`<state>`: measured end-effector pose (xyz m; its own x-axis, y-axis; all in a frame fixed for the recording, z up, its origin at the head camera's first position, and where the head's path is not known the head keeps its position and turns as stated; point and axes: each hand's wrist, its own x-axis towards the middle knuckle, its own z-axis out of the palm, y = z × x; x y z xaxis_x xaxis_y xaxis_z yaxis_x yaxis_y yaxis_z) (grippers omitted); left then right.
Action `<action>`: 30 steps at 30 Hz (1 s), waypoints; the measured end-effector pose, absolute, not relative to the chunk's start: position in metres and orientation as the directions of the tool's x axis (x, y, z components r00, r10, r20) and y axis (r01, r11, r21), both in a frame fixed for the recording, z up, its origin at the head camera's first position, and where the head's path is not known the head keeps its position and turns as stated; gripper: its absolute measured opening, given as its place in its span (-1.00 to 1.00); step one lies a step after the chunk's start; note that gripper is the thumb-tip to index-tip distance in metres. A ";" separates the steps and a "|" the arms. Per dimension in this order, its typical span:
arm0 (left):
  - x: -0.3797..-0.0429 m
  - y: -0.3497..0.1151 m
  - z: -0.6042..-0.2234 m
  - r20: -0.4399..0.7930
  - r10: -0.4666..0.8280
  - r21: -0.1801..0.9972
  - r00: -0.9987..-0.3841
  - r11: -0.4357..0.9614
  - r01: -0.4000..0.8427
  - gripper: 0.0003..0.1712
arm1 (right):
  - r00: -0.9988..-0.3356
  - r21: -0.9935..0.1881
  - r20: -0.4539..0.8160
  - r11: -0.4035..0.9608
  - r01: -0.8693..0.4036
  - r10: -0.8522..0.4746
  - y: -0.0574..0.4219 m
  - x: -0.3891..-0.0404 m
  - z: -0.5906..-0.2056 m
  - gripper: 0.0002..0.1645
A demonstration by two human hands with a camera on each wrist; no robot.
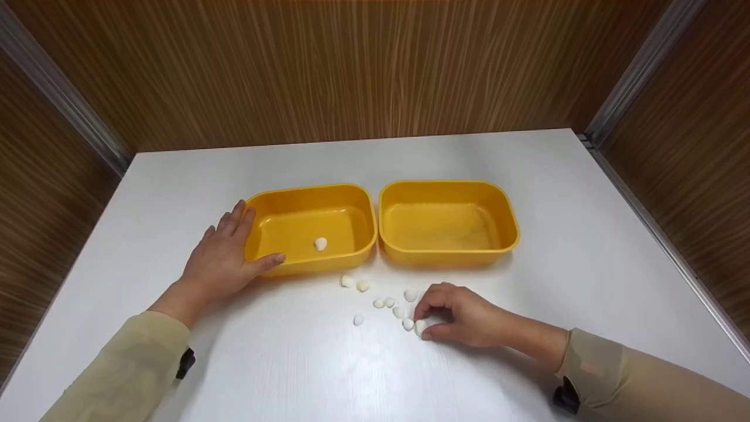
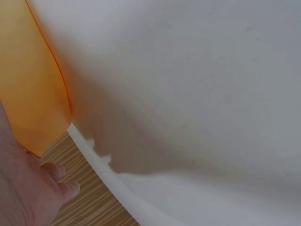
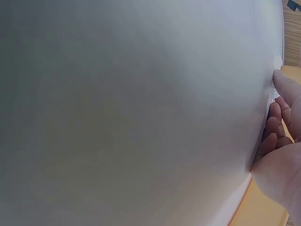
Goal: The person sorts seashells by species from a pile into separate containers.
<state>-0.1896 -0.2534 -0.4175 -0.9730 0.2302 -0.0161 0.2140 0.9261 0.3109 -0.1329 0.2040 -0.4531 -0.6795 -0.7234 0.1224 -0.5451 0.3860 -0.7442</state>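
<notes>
Two yellow plastic tubs stand side by side on the white table (image 1: 556,176). The left tub (image 1: 293,199) holds one white pebble (image 1: 320,244); the right tub (image 1: 448,190) holds nothing. My left hand (image 1: 237,255) rests against the left tub's near-left corner, fingers fairly straight along its side and thumb on its front wall. Several white pebbles (image 1: 379,303) lie loose in front of the tubs. My right hand (image 1: 430,321), fingers curled, pinches one pebble (image 1: 419,328) at the right end of the scatter. The left wrist view shows the tub wall (image 2: 28,80) and my left hand (image 2: 28,193).
Wood-grain walls (image 1: 351,70) with metal corner strips enclose the table at the back and both sides. The table's near edge is out of view. In the right wrist view only blurred tabletop (image 3: 131,113) and my right hand's fingers (image 3: 282,136) show.
</notes>
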 end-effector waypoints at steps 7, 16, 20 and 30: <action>-0.189 -0.254 -0.416 -0.029 0.228 0.303 -0.973 0.930 0.209 0.40 | -0.676 -0.736 0.133 0.385 -0.557 -0.725 0.204 -0.135 -0.453 -0.77; -0.188 -0.253 -0.415 -0.032 0.225 0.308 -0.974 0.929 0.204 0.39 | -0.657 -0.711 0.151 0.381 -0.592 -0.739 0.204 -0.135 -0.452 -0.77; -0.187 -0.253 -0.414 -0.036 0.229 0.313 -0.973 0.927 0.207 0.39 | -0.619 -0.700 0.183 0.341 -0.627 -0.764 0.203 -0.135 -0.450 -0.74; -0.188 -0.252 -0.414 -0.029 0.237 0.309 -0.971 0.926 0.217 0.38 | -0.519 -0.606 0.257 0.282 -0.744 -0.815 0.208 -0.137 -0.447 -0.71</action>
